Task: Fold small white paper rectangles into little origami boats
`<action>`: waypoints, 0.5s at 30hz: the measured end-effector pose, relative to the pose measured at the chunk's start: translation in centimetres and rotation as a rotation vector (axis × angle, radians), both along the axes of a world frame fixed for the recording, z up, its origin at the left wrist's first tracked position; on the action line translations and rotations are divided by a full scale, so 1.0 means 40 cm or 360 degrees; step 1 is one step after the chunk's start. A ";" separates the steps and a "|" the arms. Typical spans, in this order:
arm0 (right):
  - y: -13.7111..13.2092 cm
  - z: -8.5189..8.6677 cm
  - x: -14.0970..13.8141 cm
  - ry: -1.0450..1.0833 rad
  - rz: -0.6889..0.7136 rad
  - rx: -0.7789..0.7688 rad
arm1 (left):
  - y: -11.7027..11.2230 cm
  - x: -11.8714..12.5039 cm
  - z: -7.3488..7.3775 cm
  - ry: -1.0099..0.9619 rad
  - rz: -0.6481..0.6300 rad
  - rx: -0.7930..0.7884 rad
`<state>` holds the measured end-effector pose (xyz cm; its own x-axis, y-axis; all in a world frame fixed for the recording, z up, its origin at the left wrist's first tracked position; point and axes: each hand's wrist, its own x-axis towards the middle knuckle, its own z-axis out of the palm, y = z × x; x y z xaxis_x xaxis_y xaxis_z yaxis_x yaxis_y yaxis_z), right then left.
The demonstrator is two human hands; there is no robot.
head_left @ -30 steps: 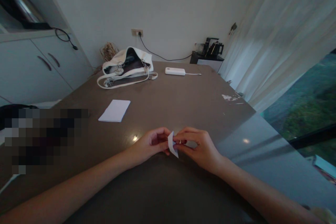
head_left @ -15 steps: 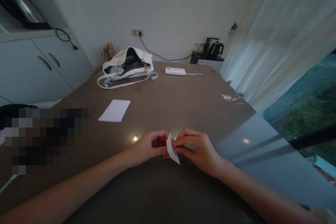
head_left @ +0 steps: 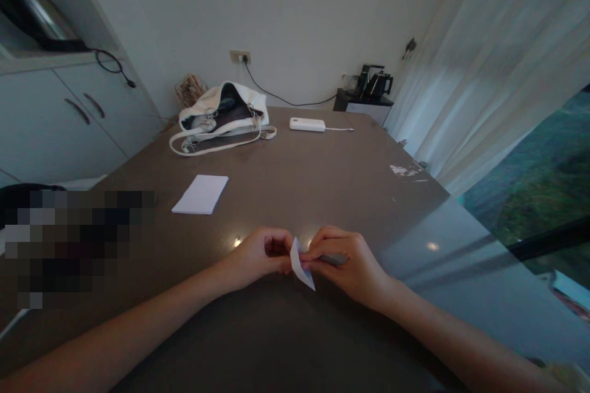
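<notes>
A small piece of white paper point(head_left: 300, 269) is held up between my two hands, just above the table, bent and seen nearly edge-on. My left hand point(head_left: 265, 256) pinches it from the left, thumb in front and curled fingers partly hidden behind the paper. From the other side, the thumb and fingertips of my right hand point(head_left: 348, 261) close on the paper too. Farther left on the table lies a flat stack of white paper point(head_left: 201, 194), which neither hand touches.
On the brown table point(head_left: 322, 184), a white handbag point(head_left: 221, 116) gapes at the far end beside a white power bank point(head_left: 307, 125) with a short cable. A pixelated patch point(head_left: 78, 245) covers the left side. Black kettle equipment point(head_left: 375, 85) stands on a low cabinet behind.
The right fingers press closer together at the paper, which has shifted very slightly down and to the left. Both hands keep their hold, and the other objects stay put.
</notes>
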<state>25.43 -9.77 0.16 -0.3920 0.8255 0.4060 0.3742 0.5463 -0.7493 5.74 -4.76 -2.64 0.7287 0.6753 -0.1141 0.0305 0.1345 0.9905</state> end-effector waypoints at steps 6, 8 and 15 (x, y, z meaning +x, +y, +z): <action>0.000 0.005 0.003 -0.0111 -0.0016 0.0086 | -0.001 0.002 0.013 0.0005 0.0097 0.0073; -0.001 0.006 0.003 -0.0133 0.0003 0.0107 | -0.002 0.002 0.015 0.0027 0.0121 0.0109; -0.001 0.010 0.002 -0.0207 0.0000 0.0104 | -0.007 0.000 0.013 0.0105 0.0183 0.0203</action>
<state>25.50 -9.81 0.57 -0.4447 0.7990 0.4048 0.4661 0.5924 -0.6572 5.75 -5.05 -2.13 0.6394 0.7659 -0.0670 0.0876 0.0140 0.9961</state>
